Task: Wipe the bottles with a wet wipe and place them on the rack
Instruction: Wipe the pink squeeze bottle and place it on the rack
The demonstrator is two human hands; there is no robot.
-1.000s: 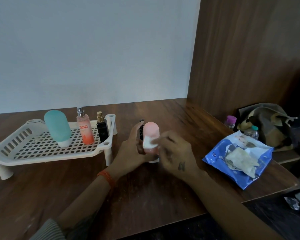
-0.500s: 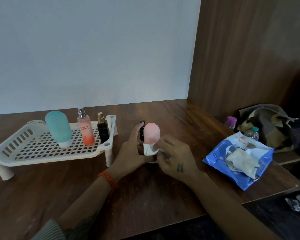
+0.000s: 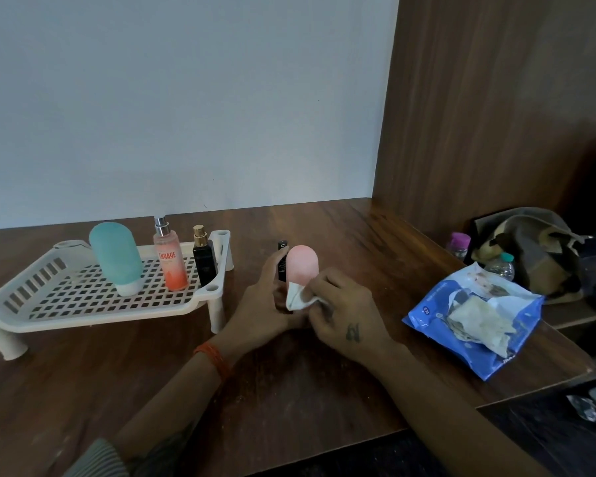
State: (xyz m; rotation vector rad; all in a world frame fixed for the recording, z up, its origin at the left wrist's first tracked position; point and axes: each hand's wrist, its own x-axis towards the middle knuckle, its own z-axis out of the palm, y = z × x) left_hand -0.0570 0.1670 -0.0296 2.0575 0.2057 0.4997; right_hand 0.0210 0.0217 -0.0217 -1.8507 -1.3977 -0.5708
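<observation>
Pink bottle (image 3: 301,263) held by left hand (image 3: 267,306), right hand (image 3: 344,315) pressing wipe (image 3: 296,297).

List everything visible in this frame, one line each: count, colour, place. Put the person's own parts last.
rack: 1, cream, on the table at left
teal bottle: 1, teal with white cap, cap down on the rack
spray bottle: 1, pink-orange, upright on the rack
dark bottle: 1, black with gold top, upright on the rack
pink bottle: 1, pink, table centre, held
black bottle: 1, black, just behind the pink bottle
wet wipe: 1, white, against the pink bottle
wipes pack: 1, blue, table right, open
small bottles: 2, clear with pink and teal caps, far right
bag: 1, brown-grey, far right
table: 1, dark wood
left hand: holds the pink bottle
right hand: pinches the wet wipe
</observation>
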